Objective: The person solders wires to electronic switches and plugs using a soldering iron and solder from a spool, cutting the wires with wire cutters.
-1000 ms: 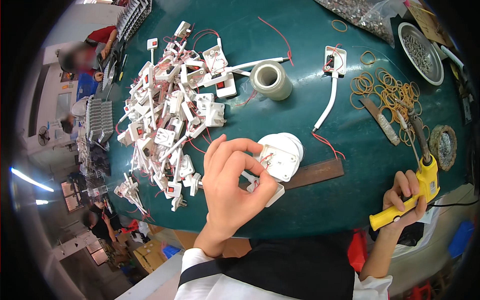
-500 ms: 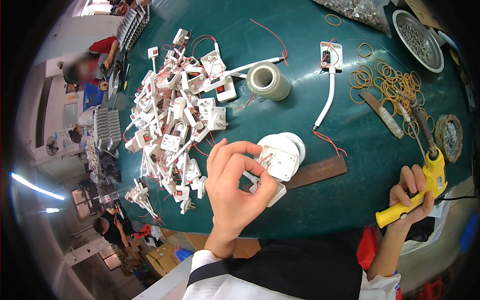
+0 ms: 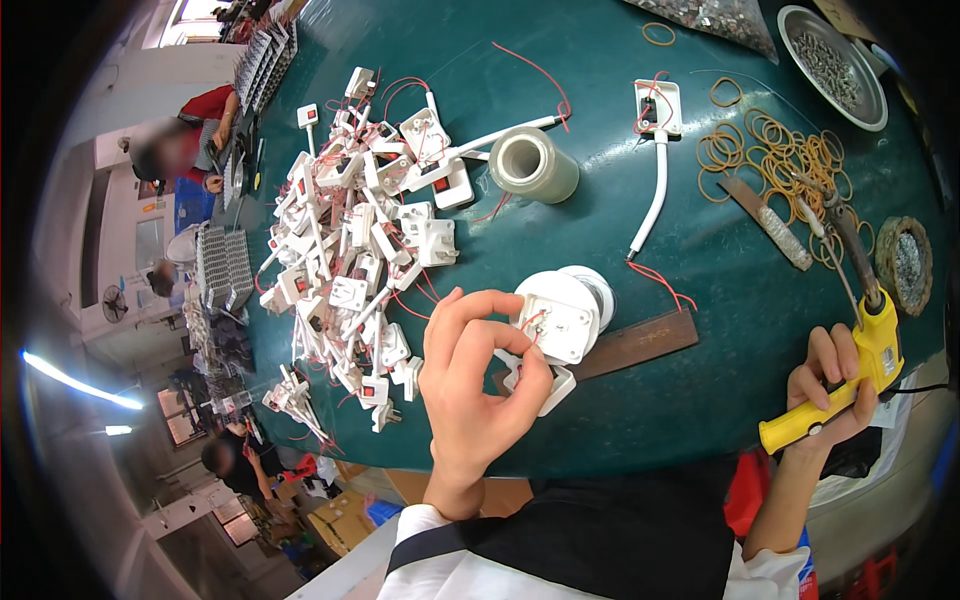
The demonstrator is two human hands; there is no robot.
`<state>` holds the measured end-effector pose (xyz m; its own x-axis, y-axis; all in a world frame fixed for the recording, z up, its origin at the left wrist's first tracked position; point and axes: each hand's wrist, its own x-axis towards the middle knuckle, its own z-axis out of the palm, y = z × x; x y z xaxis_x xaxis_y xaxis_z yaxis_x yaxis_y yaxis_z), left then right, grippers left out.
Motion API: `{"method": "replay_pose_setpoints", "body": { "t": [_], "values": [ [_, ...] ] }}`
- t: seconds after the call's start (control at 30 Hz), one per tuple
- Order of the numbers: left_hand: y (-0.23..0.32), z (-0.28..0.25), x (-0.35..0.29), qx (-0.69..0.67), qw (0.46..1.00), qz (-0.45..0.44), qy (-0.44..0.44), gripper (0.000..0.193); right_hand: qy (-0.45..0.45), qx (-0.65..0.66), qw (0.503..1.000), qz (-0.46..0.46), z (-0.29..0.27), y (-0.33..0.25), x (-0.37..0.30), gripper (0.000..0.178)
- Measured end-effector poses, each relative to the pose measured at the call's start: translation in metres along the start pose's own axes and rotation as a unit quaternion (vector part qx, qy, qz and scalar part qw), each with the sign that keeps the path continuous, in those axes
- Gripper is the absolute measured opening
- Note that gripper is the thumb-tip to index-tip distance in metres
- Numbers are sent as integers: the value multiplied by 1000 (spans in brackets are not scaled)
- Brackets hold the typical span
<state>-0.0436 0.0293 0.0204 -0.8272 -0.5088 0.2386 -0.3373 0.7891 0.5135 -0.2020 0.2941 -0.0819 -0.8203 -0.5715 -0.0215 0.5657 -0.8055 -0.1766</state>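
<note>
My left hand is closed, thumb and fingertips pinching the near-left edge of an open white plug housing, where a thin red wire comes out. The housing rests over a white round spool-like piece. Below it, partly hidden by my fingers, is another white piece. My right hand is wrapped round the handle of a yellow soldering gun. Its thin metal tip points up and away over the table, apart from the housing.
A heap of white switch-and-plug parts with red wires covers the left. Beyond the housing stand a clear tape roll and one wired piece. Rubber bands, a metal bowl of screws and a solder dish lie right. A brown strip lies nearby.
The view has shifted slightly. My left hand keeps its pinch at the housing, and my right hand still grips the soldering gun, now a little farther right in the picture.
</note>
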Motion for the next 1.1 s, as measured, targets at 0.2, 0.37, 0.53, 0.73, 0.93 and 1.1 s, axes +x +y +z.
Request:
{"method": "replay_pose_setpoints", "body": {
  "t": [0.2, 0.37, 0.53, 0.73, 0.93, 1.1],
  "values": [
    [-19, -19, -7, -22, 998, 25, 44, 16, -7, -2, 1000, -4, -2, -1, 0, 61],
    [-39, -26, -17, 109, 979, 102, -136, 30, -13, 2, 1000, 5, -3, -2, 0, 62],
    [-57, -13, -19, 126, 972, 161, -111, 28, -11, -5, 1000, -1, -3, -2, -1, 61],
    [-65, -20, -8, -14, 972, 233, -35, 35, -12, 1, 1000, 8, -3, -4, -3, 58],
    [-59, -37, -2, -44, 974, 221, 20, 35, -33, 2, 999, 10, -4, -6, -5, 55],
    [-54, -60, -10, -62, 958, 247, 130, 27, -39, 3, 999, 10, -7, -7, -6, 54]
  ]
}}
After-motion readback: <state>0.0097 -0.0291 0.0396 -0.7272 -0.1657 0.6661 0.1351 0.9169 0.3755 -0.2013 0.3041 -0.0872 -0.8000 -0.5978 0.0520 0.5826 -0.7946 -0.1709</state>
